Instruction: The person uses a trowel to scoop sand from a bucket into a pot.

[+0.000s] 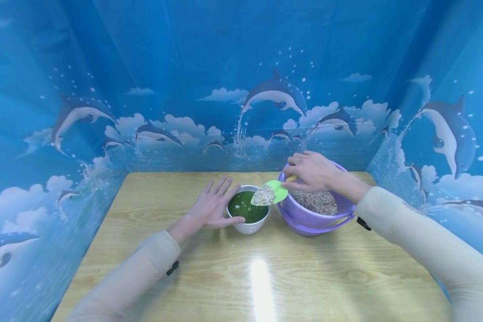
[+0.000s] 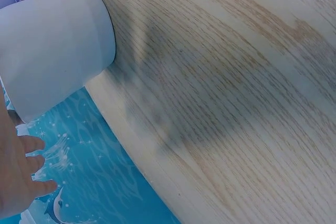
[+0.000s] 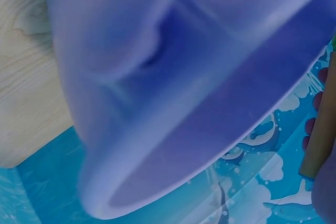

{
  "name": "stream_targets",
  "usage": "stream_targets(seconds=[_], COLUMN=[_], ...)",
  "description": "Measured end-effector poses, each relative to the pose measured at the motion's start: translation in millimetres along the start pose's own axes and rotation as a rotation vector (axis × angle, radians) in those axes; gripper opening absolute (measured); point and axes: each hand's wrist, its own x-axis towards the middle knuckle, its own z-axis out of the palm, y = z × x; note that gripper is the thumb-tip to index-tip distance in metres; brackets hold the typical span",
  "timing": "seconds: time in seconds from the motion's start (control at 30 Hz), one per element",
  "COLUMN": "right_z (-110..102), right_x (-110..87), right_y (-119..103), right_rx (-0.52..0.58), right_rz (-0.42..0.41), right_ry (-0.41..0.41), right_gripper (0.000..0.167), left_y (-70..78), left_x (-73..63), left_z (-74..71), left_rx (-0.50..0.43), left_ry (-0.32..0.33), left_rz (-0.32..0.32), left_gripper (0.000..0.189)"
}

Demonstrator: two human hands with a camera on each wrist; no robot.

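Note:
My right hand [image 1: 311, 172] grips the wooden handle [image 3: 323, 124] of a small bright green trowel [image 1: 281, 193]. Pale grit is heaped on its blade, which is over the right side of a white pot [image 1: 248, 229]. Dark green contents [image 1: 241, 208] with a few pale specks fill the pot. My left hand [image 1: 212, 206] rests at the pot's left side, fingers spread and straight, thumb along the near rim. Under my right hand stands a purple bucket [image 1: 299, 226] holding coarse mixed grit [image 1: 319, 203]. In the left wrist view the pot's smooth white wall [image 2: 58, 51] shows beside the fingers.
Pot and bucket stand side by side on a pale wooden table [image 1: 209, 273]. The bucket's purple handle [image 1: 330, 229] hangs down in front. Blue dolphin-print sheeting [image 1: 209, 116] surrounds the table at the back and both sides.

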Motion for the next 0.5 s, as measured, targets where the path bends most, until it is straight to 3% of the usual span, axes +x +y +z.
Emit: stream_targets(seconds=[0.33,0.5], right_z=[-2,-1], right_x=[16.3,25.4], right_y=[-3,-5], right_rx=[-0.041,-0.062], right_rz=[-0.011,-0.025], right_ry=[-0.052,-0.094], right_gripper=[0.039,0.039], left_y=[1.0,0.8], left_x=[-0.8,-0.2], left_z=[-0.8,-0.3], left_rx=[0.005,0.004], left_ry=[-0.009,-0.004], left_rz=[0.004,0.006], left_gripper=[0.117,0.126])
